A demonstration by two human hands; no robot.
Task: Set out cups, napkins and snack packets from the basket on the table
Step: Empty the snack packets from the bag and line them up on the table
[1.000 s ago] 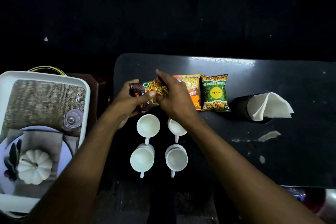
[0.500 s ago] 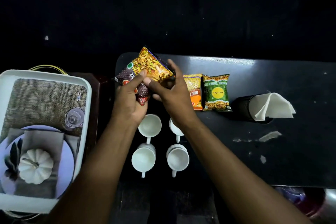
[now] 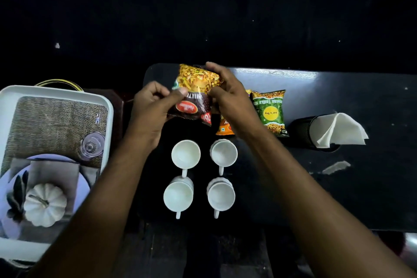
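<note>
Both hands hold a brown and yellow snack packet [image 3: 195,92] above the far left part of the black table [image 3: 338,165]. My left hand [image 3: 155,106] pinches its left edge and my right hand [image 3: 228,97] grips its right side. An orange packet [image 3: 224,127], partly hidden under my right hand, and a green packet [image 3: 269,111] lie flat to the right. Several white cups [image 3: 185,154] stand in two rows nearer me, handles toward me. A black holder with white napkins [image 3: 338,132] stands at the right.
A white tray-like basket [image 3: 108,117] sits left of the table, with a burlap mat, an overturned clear glass [image 3: 91,145], a plate, grey napkins and a white pumpkin [image 3: 45,204]. White scuff marks [image 3: 336,167] show on the table. The surroundings are dark.
The brown and yellow packet has been turned and lifted between my hands, from low near the cups to flatter and farther back, its label now facing up. The cups are now uncovered.
</note>
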